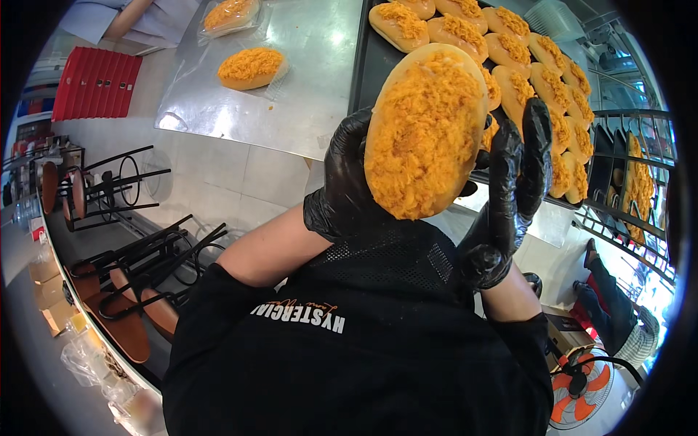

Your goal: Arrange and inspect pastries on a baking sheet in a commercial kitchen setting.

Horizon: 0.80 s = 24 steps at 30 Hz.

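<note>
Holding up one bun at the centre of the frame, oval, pale at the rim and thick with orange shreds across the face. Held by the left hand, black-gloved, in a grip curled round the bun's left side and spread only as wide as needed. Just beside the bun's right edge, the right hand, also black-gloved, in a loose, unclosed grip with two fingers stretched upward; cannot tell whether touching the bun. At upper right of the frame, a dark tray crowded with rows of similar topped buns. Next to it, toward upper left, a steel counter bearing a topped bun in a clear bag at the top and, below that, a second bun with clear wrap at one end. At the right edge, a black rack holding trays and more orange-topped food. At top right, clear tubs, contents unclear. At lower left, cardboard boxes and clear bags, too blurred to tell what is inside. Across the black shirt, bold white lettering, upside down, with smaller orange script close by.
</note>
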{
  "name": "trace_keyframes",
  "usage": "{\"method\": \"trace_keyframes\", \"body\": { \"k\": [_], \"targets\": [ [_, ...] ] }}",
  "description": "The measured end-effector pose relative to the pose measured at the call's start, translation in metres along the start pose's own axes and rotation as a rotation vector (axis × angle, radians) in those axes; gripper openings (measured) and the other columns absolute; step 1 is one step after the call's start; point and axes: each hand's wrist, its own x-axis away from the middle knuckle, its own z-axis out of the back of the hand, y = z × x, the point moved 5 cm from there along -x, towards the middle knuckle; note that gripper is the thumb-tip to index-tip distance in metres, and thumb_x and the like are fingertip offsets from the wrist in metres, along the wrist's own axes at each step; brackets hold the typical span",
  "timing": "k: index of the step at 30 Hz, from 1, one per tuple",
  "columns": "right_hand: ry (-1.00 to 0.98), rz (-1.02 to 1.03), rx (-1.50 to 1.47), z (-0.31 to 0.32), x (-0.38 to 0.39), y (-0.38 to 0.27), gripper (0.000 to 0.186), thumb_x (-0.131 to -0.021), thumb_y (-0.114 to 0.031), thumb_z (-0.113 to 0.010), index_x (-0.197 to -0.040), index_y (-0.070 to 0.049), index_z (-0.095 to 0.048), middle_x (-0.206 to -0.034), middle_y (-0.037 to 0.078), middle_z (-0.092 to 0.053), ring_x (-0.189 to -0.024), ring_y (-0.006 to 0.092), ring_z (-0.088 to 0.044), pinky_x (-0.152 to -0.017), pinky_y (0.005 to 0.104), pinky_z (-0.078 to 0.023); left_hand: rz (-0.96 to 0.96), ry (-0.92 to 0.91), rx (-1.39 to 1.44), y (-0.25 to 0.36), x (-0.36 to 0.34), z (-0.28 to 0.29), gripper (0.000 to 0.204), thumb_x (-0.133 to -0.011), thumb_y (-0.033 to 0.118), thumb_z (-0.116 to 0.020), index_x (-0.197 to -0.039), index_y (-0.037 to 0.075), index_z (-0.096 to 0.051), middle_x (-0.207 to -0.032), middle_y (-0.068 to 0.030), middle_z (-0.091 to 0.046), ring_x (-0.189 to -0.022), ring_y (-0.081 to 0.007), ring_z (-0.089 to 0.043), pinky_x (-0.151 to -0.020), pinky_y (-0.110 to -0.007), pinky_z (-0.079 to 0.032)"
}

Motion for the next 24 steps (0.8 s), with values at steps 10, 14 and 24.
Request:
{"method": "trace_keyframes", "body": {
  "k": [10, 14, 24],
  "targets": [
    [0.080, 0.200, 0.069, -0.006, 0.015, -0.003, 0.041, -0.098, -0.018, -0.062, -0.136, -0.005, -0.058, -0.146, 0.018, -0.052, -0.131, 0.0300, -0.052, -0.112, 0.0444, -0.040, 0.014, 0.164, -0.156, 0.000, 0.008, -0.001, 0.061, -0.073, 0.020, -0.087, -0.123, -0.001, -0.060, -0.113, -0.0155, -0.070, -0.097, -0.0278, -0.071, -0.081, -0.037, -0.060],
    [0.078, 0.210, 0.177, -0.014, 0.018, 0.001, 0.035, -0.095, -0.024, -0.065, -0.128, -0.011, -0.066, -0.144, 0.020, -0.053, -0.129, 0.0319, -0.054, -0.108, 0.0473, -0.042, 0.009, 0.164, -0.307, -0.004, 0.019, -0.009, 0.060, -0.075, 0.026, -0.085, -0.124, 0.001, -0.061, -0.116, -0.0156, -0.068, -0.099, -0.0293, -0.070, -0.083, -0.039, -0.059],
    [-0.068, 0.192, 0.268, 0.000, 0.023, 0.003, 0.056, -0.097, -0.057, -0.049, -0.121, -0.011, -0.071, -0.141, 0.020, -0.054, -0.128, 0.0334, -0.053, -0.108, 0.0510, -0.041, 0.000, 0.083, -0.286, -0.013, 0.008, -0.012, 0.060, -0.080, 0.034, -0.081, -0.128, 0.005, -0.062, -0.122, -0.0132, -0.067, -0.102, -0.0292, -0.068, -0.086, -0.039, -0.056]
  ]
}}
